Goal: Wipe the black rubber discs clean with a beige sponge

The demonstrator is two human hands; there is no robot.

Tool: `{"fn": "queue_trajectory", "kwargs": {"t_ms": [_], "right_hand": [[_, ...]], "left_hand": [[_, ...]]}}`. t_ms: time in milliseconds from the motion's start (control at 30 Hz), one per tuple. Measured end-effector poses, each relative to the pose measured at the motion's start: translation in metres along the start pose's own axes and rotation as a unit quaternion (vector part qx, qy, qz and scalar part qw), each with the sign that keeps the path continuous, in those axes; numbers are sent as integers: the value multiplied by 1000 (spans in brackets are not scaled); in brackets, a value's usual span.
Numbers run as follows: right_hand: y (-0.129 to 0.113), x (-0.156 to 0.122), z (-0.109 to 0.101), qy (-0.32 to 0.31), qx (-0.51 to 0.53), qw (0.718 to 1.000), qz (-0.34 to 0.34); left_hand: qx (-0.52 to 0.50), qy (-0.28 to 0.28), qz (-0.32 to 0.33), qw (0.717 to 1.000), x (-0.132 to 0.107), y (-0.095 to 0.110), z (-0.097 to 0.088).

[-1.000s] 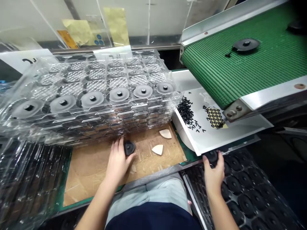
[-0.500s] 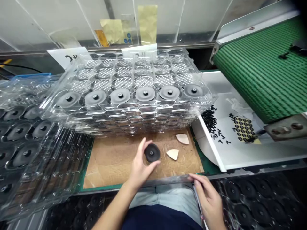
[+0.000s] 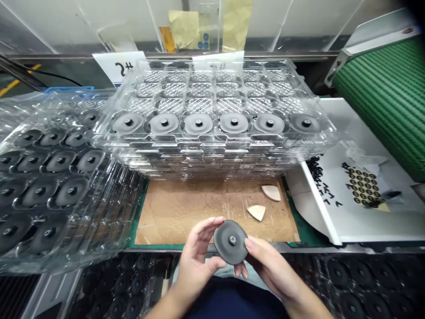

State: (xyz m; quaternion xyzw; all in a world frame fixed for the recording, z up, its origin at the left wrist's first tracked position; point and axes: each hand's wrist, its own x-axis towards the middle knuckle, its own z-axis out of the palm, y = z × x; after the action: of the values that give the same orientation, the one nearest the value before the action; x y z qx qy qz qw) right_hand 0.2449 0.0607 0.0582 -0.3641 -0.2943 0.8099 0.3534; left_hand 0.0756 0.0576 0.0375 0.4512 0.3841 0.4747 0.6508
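A dark grey round disc with a raised hub in its middle is held up just in front of the table edge. My left hand curves around its left side, fingertips at the top rim and thumb at the bottom. On the right rim my right hand pinches it between thumb and fingers, the fingers partly hidden under the disc. Beyond the hands, a brown cardboard sheet bears two pale, rounded-triangle pieces. Behind these stands a stack of clear plastic trays, with similar discs along the top tray's front row.
More clear trays of discs are piled at the left. A white tray on the right has small black parts and a yellow sheet of round stickers. A green conveyor belt slopes above it. Disc trays also sit below the table edge.
My left hand has brought the disc nearer to my body, and it is tilted differently. My right hand has come from the table edge and taken hold of the disc's right rim. The view has shifted left.
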Motion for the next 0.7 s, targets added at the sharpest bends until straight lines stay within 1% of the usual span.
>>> {"fn": "queue_trajectory", "kwargs": {"t_ms": [33, 67, 100, 133, 167, 200, 233, 267, 300, 333, 367, 400, 433, 467, 500, 533, 567, 633, 700], "right_hand": [[8, 4, 9, 23, 39, 999, -11], [16, 7, 18, 45, 64, 997, -20], [23, 9, 27, 62, 73, 995, -28], [29, 10, 34, 68, 64, 995, -29], [33, 10, 40, 60, 36, 997, -28], [36, 9, 42, 40, -14, 999, -32], [37, 8, 40, 18, -81, 996, -44], [36, 5, 35, 11, -156, 986, -64], [35, 3, 26, 30, -228, 969, -93], [33, 2, 14, 76, -296, 944, -120], [31, 1, -1, 148, -363, 909, -141], [30, 1, -18, 233, -419, 865, -149], [30, 2, -35, 308, -477, 811, -140], [31, 4, -51, 371, -535, 749, -128], [33, 7, -66, 397, -559, 719, -114], [37, 10, -79, 411, -577, 698, -103], [42, 14, -89, 415, -587, 688, -100], [50, 20, -102, 408, -592, 687, -109], [52, 26, -106, 393, -591, 693, -126]], "left_hand": [[-39, 44, -5, 998, -5, -4, 4], [-78, 73, -27, 994, -10, -6, 9], [-113, 104, -55, 987, -13, -7, 13], [-141, 121, -79, 979, -15, -6, 16], [-165, 132, -100, 972, -16, -5, 18], [-187, 141, -108, 966, -16, -3, 19], [-208, 148, -108, 961, -14, 0, 18], [-233, 156, -106, 954, -12, 2, 17], [-257, 169, -104, 946, -10, 5, 14], [-281, 182, -105, 936, -8, 8, 11], [-305, 186, -110, 927, -6, 10, 8], [-329, 184, -121, 918, -5, 12, 5], [-351, 178, -131, 910, -4, 14, 2], [-371, 172, -138, 902, -4, 15, 0], [-391, 165, -144, 894, -5, 16, -2], [-406, 161, -151, 887, -6, 17, -3], [-417, 161, -159, 880, -8, 18, -4], [-425, 170, -177, 871, -11, 20, -5], [-423, 179, -190, 868, -13, 22, -7]]}}
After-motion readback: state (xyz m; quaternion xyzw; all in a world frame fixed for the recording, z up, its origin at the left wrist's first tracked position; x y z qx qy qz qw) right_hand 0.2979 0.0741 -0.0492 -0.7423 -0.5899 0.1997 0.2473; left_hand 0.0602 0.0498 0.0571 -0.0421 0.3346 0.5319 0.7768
